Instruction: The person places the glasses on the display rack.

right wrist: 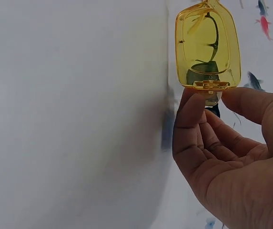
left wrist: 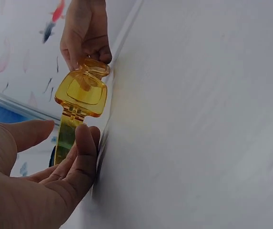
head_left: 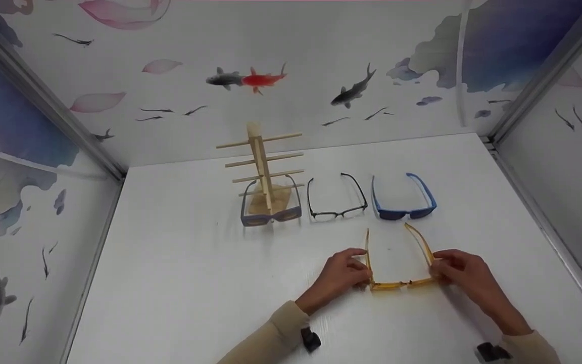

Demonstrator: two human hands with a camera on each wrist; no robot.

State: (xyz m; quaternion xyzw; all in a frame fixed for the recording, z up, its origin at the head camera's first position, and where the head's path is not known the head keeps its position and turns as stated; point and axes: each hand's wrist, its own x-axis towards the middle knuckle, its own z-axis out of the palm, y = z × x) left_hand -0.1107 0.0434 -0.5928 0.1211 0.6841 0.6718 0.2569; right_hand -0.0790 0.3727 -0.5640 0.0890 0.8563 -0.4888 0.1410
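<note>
Yellow see-through glasses (head_left: 387, 286) stand close over the white table with their temples spread open and pointing away from me. My right hand (head_left: 465, 275) pinches them at the hinge of the right temple, thumb on one side and fingers on the other, as the right wrist view shows. At the left temple is my left hand (head_left: 344, 273). Its fingers (left wrist: 85, 148) lie along that temple near the hinge, while the thumb (left wrist: 36, 132) stands a little apart from it. One yellow lens (right wrist: 205, 43) faces the right wrist camera.
Beyond the hands, black-framed glasses (head_left: 339, 214) and blue sunglasses (head_left: 406, 214) lie in a row on the table (head_left: 180, 283). Left of them stands a wooden display rack (head_left: 260, 167) with several crossbars, grey-blue sunglasses (head_left: 271, 218) at its foot. Printed panels (head_left: 301, 45) enclose the table.
</note>
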